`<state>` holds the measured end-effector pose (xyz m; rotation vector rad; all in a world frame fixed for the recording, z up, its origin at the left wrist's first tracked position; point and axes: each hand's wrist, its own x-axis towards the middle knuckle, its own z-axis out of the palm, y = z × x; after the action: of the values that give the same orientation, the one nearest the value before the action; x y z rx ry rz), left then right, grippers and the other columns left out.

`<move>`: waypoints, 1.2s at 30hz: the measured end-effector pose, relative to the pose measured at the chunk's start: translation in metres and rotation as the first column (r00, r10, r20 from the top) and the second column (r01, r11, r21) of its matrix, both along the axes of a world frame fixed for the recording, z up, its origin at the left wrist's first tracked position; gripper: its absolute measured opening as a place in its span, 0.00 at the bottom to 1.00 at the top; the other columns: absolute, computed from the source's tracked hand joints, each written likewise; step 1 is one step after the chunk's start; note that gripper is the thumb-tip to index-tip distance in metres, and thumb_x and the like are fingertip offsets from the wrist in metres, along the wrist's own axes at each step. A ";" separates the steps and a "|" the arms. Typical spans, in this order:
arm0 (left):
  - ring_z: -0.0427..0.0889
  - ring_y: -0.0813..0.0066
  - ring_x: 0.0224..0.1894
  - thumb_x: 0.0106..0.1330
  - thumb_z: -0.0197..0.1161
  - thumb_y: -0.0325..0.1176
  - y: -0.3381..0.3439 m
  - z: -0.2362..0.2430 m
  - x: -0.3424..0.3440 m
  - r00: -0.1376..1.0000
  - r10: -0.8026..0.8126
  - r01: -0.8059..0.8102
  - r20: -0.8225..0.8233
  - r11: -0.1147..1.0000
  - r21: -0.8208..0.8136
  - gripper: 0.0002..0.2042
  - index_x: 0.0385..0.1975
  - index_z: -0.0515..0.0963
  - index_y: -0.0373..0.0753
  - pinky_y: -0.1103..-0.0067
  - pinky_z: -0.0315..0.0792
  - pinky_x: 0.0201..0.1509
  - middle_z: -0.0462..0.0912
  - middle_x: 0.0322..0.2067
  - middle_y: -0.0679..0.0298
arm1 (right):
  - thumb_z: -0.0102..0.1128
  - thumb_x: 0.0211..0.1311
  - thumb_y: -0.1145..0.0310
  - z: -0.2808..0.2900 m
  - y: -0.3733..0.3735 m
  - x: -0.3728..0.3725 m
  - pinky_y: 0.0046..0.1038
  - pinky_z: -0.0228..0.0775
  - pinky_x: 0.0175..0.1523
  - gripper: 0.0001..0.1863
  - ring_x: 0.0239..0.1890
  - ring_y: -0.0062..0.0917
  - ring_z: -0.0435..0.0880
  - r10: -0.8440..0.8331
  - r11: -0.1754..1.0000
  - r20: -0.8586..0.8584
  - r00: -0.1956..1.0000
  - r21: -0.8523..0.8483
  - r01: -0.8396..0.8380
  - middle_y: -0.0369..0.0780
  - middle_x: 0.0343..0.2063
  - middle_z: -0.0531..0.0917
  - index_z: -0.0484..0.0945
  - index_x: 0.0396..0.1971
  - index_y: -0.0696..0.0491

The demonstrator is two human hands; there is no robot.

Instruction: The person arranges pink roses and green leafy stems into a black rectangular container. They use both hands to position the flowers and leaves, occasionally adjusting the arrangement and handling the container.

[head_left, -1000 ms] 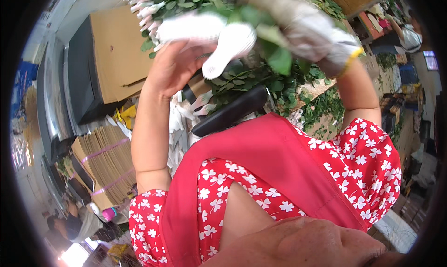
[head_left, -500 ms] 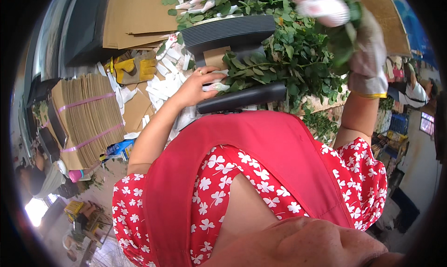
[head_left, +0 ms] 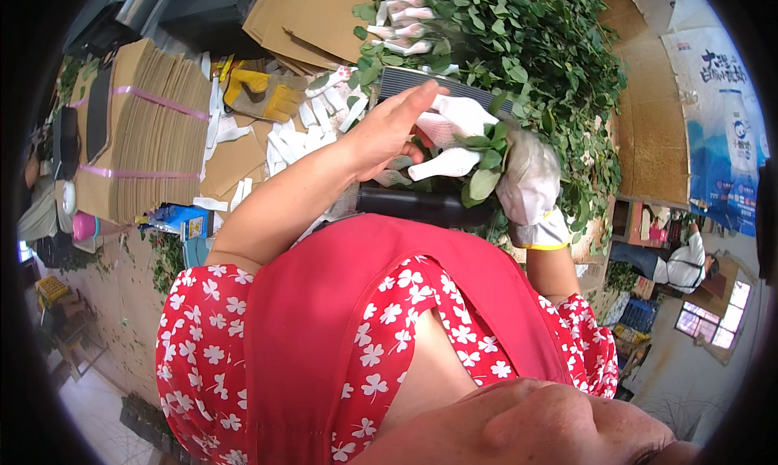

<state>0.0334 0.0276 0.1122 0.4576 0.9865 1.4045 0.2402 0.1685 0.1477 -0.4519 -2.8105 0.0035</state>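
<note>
Several rose buds in white mesh sleeves (head_left: 466, 116) stand together over a black ribbed holder (head_left: 395, 79), with green leaves just below the buds. My right hand (head_left: 531, 181), in a pale glove with a yellow cuff, is closed around their leafy stems. Bare and with its fingers apart, my left hand (head_left: 387, 132) is held up against the left side of the buds; whether it presses on them cannot be told. A smooth black padded edge (head_left: 421, 206) of the holder runs beneath, close to my red apron (head_left: 348, 287). Another sleeved bud shows dimly below my left fingers.
More sleeved buds (head_left: 412, 30) and a mass of leafy stems (head_left: 535, 68) lie beyond the holder. Loose white sleeves (head_left: 288, 145), yellow-grey work gloves (head_left: 263, 92) and strapped cardboard (head_left: 154, 132) are at left. Another person (head_left: 685, 262) is far off at right.
My right hand has brought the roses from the upper right down to the holder. My left hand has risen off the sleeved buds in the holder. The view has shifted.
</note>
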 end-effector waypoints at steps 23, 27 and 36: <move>0.85 0.61 0.47 0.71 0.55 0.37 -0.139 -0.010 -0.108 0.607 0.231 -0.260 -0.761 0.962 0.084 0.16 0.53 0.77 0.35 0.67 0.78 0.53 0.85 0.43 0.50 | 0.59 0.57 0.70 0.018 0.027 0.000 0.37 0.77 0.46 0.21 0.40 0.40 0.85 -0.293 0.881 -0.019 0.956 -0.395 0.262 0.45 0.41 0.85 0.77 0.53 0.53; 0.73 0.47 0.60 0.57 0.70 0.50 -0.134 -0.035 -0.086 -0.198 -0.733 -0.253 -0.650 0.679 -0.689 0.30 0.57 0.77 0.37 0.62 0.70 0.60 0.76 0.56 0.46 | 0.60 0.57 0.70 0.033 0.036 -0.004 0.38 0.76 0.48 0.23 0.44 0.44 0.84 -0.173 0.977 -0.024 0.985 0.118 0.175 0.47 0.43 0.85 0.76 0.55 0.54; 0.65 0.84 0.20 0.74 0.54 0.39 -0.089 0.011 -0.038 0.719 0.191 -0.010 -0.668 0.964 0.264 0.20 0.18 0.72 0.36 0.80 0.60 0.23 0.69 0.16 0.72 | 0.54 0.59 0.75 0.020 0.040 -0.011 0.36 0.77 0.48 0.25 0.44 0.38 0.85 -0.240 0.970 0.132 0.962 0.058 0.235 0.43 0.44 0.85 0.75 0.58 0.48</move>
<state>-0.0043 -0.0611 0.1229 1.1956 1.4579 1.4854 0.2294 0.2087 0.1681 -0.8058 -2.8638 -0.1428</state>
